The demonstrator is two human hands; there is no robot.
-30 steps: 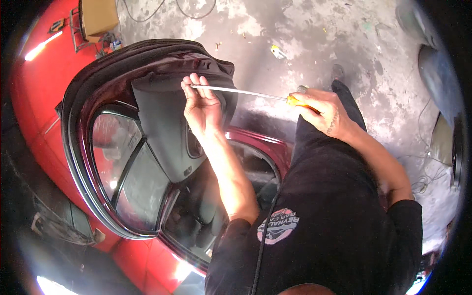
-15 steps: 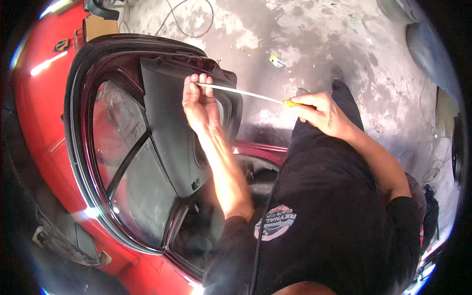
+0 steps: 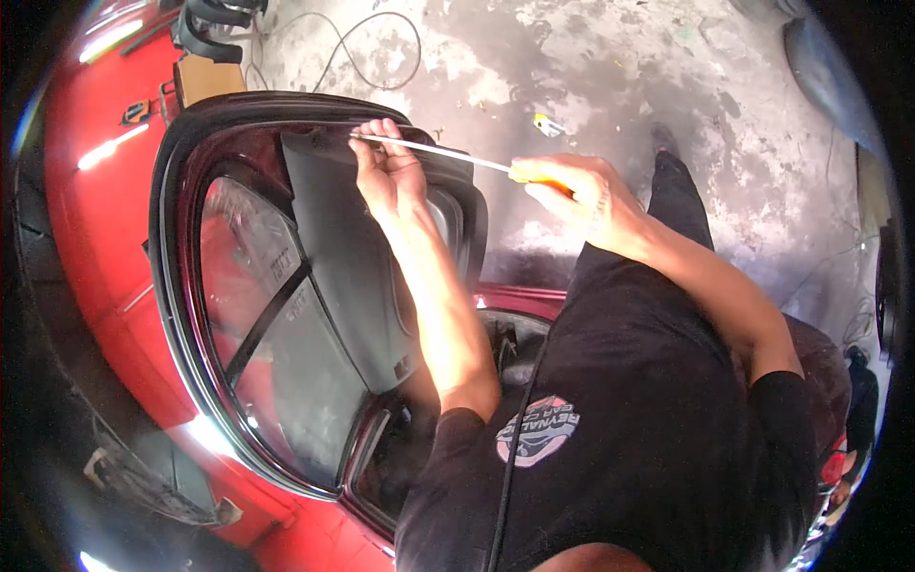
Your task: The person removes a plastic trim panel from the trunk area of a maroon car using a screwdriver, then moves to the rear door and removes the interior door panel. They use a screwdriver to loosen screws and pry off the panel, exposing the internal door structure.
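Observation:
My right hand (image 3: 593, 202) is wrapped round the orange-yellow handle of a long screwdriver (image 3: 443, 152). Its thin pale shaft slants up to the left, across to my left hand (image 3: 393, 181). That hand is palm up, with thumb and fingertips closed around the tip; whether a small screw sits there I cannot make out. Both hands are above the upper end of an open dark red car door (image 3: 172, 191). Below my left hand lies the door's black inner panel (image 3: 338, 238), with the window glass (image 3: 253, 257) beside it.
A red wall (image 3: 95, 219) runs along the left. A looped cable (image 3: 419, 52) and a small yellow-and-white item (image 3: 547, 125) lie on the blotched concrete floor (image 3: 610, 86). A cardboard box (image 3: 212, 79) stands beyond the door. Part of another person in dark clothing (image 3: 862, 400) shows at the right.
Both hands have moved up and to the left with the screwdriver, relative to the door. My right hand now covers more of the handle. The view has shifted slightly.

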